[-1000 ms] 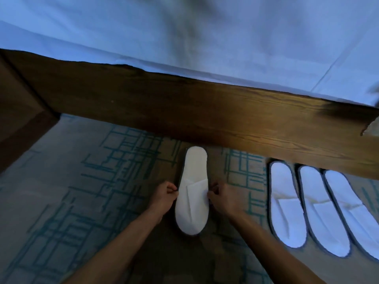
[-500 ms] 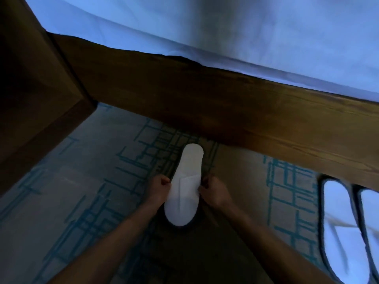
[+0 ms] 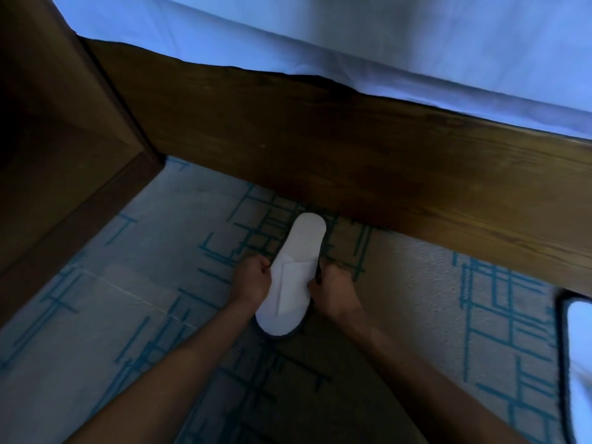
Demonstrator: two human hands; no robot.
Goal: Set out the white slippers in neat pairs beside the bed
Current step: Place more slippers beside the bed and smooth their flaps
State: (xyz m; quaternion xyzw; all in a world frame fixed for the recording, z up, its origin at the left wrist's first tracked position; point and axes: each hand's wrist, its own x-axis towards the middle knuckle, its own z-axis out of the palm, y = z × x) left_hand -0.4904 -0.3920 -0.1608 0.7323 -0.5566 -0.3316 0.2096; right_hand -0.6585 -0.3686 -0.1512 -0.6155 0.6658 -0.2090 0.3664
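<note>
A: Since a second ago the view has swung left; the row of three slippers is nearly gone, only one slipper at the right edge (image 3: 581, 354) left in shot. Held slipper has gone from straight to tilted, far end leaning right.

B: Hands?

A: Left hand (image 3: 251, 280) and right hand (image 3: 333, 291) both curled, pinching the white slipper (image 3: 293, 277) at its two sides by the strap. It lies flat on the patterned carpet (image 3: 128, 283), far end close to the wooden bed frame (image 3: 352, 161), can't tell if touching.

B: Risks?

A: It sits well apart from the others, so my guess is its pair ends up with a gap or skewed unless it's slid back right. It's thin and floppy, and the edge pinch could buckle it or fold the strap. A push forward could tuck the far end under the frame. The row is mostly out of view, so lining up is harder
</note>
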